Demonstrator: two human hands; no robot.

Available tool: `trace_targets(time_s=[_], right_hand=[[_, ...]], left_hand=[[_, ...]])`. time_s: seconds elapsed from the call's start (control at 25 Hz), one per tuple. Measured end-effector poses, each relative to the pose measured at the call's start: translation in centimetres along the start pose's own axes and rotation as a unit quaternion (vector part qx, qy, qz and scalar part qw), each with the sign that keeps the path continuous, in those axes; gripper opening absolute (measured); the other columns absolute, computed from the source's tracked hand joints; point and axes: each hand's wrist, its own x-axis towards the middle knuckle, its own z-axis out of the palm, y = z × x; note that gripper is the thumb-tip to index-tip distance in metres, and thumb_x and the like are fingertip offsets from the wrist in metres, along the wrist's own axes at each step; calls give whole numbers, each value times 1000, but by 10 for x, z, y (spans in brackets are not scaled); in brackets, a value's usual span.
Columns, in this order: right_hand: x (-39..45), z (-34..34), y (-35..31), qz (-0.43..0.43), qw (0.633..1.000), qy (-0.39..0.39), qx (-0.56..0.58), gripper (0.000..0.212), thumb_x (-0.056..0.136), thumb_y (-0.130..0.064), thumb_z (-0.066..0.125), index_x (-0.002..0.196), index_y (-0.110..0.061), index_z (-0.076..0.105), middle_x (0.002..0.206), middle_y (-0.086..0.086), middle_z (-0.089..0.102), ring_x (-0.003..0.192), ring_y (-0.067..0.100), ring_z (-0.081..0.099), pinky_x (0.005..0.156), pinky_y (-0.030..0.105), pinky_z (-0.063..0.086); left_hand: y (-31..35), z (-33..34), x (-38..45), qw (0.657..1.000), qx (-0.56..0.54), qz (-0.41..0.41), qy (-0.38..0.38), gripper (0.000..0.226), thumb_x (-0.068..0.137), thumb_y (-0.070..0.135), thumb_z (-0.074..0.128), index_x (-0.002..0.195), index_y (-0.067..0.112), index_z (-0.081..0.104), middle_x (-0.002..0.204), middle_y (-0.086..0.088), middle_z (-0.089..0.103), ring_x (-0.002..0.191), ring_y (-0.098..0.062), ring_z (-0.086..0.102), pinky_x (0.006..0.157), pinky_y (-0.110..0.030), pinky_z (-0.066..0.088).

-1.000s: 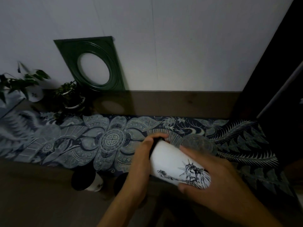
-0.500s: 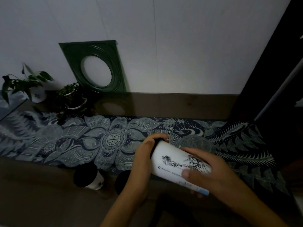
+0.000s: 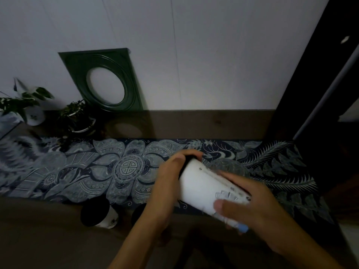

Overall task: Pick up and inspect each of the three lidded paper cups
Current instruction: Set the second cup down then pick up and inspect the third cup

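Head view, dim light. Both hands hold a white paper cup (image 3: 204,188) on its side above the patterned runner (image 3: 81,167), lid end to the left, base end to the right and toward the viewer. The left hand (image 3: 167,183) wraps the black lid (image 3: 186,162): fingers curled over the top of the lid, palm against its face. The right hand (image 3: 250,206) grips the base end, thumb (image 3: 223,206) pressed on the near side of the cup wall, fingers curled round the far side. A blue patch (image 3: 242,228) shows at the cup's base rim. The print on the cup wall is motion-blurred & cannot be read.

Two other lidded cups stand upright on the brown tabletop (image 3: 38,230) just in front of the runner's near edge: cup w/ black lid (image 3: 97,213) at lower centre-left; second cup (image 3: 138,212), mostly hidden behind the left forearm, probably the same type.

Background: green frame w/ round opening (image 3: 103,80) leaning on the white wall (image 3: 213,55); two potted plants (image 3: 75,117) at far left; clear domed object (image 3: 227,166) on the runner behind the held cup; dark upright panel (image 3: 310,84) at right.
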Motion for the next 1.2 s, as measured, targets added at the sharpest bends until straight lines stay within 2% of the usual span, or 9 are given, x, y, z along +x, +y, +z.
trace_targets(time_s=[0.2, 0.28, 0.44, 0.56, 0.72, 0.84, 0.96, 1.08, 1.2], right_hand=[[3, -21, -10, 41, 988, -9, 146, 66, 60, -46, 84, 122, -40, 63, 113, 2, 73, 72, 27, 74, 46, 29, 54], [2, -21, -11, -57, 993, 38, -98, 78, 57, -59, 79, 129, -53, 51, 127, -18, 59, 94, 10, 70, 59, 28, 58], [2, -19, 1, -229, 825, 103, -506, 90, 65, -69, 58, 146, -42, 31, 130, -20, 50, 97, 4, 61, 71, 28, 59], [-4, -18, -19, -74, 984, 37, -156, 75, 58, -60, 76, 127, -63, 47, 116, -27, 66, 92, 2, 69, 65, 18, 57], [-9, -24, -28, 87, 980, -11, 179, 41, 58, -49, 85, 97, -50, 71, 98, 7, 77, 60, 29, 72, 44, 29, 53], [-5, -19, -23, -42, 995, 15, -94, 68, 58, -65, 75, 120, -67, 48, 119, -22, 63, 88, 5, 71, 60, 18, 54], [-1, -21, -9, -168, 869, 95, -455, 88, 62, -73, 59, 142, -53, 26, 125, -33, 41, 94, 3, 62, 73, 21, 51], [-7, -21, -24, -61, 992, 39, -101, 74, 59, -61, 76, 128, -60, 48, 122, -22, 63, 85, 7, 70, 58, 24, 57], [-10, -27, -29, 59, 976, -24, 207, 48, 63, -49, 81, 110, -48, 68, 102, 13, 75, 61, 28, 71, 45, 29, 53]], left_hand=[[9, -1, 1, 996, 10, 73, -56, 46, 97, 53, 36, 123, 35, 69, 130, 11, 69, 114, -10, 66, 85, -31, 58], [13, 1, 7, 998, -6, 55, -31, 44, 91, 54, 41, 112, 34, 74, 121, 9, 73, 105, -13, 70, 75, -30, 59], [13, 8, 15, 1000, 4, 12, -14, 45, 87, 56, 40, 106, 37, 76, 117, 10, 75, 108, -16, 69, 81, -38, 58], [13, 6, 11, 997, -11, 43, -57, 49, 96, 55, 33, 118, 35, 73, 126, 8, 72, 112, -12, 68, 85, -36, 61], [14, 4, 10, 994, -42, 52, -83, 47, 97, 46, 34, 122, 30, 71, 130, 5, 70, 117, -16, 66, 88, -40, 59], [19, 7, 14, 998, -29, 26, -40, 42, 89, 43, 42, 109, 30, 76, 117, 1, 75, 107, -24, 70, 80, -43, 59], [19, 7, 15, 999, -19, 17, -30, 37, 92, 46, 45, 111, 36, 75, 119, 4, 75, 110, -24, 70, 86, -46, 56], [21, 5, 12, 996, -25, 46, -66, 44, 97, 55, 40, 123, 38, 70, 130, 7, 71, 117, -16, 67, 94, -41, 58], [24, 5, 12, 995, -38, 54, -69, 45, 98, 53, 39, 122, 34, 71, 126, 3, 72, 115, -19, 68, 94, -40, 57]])
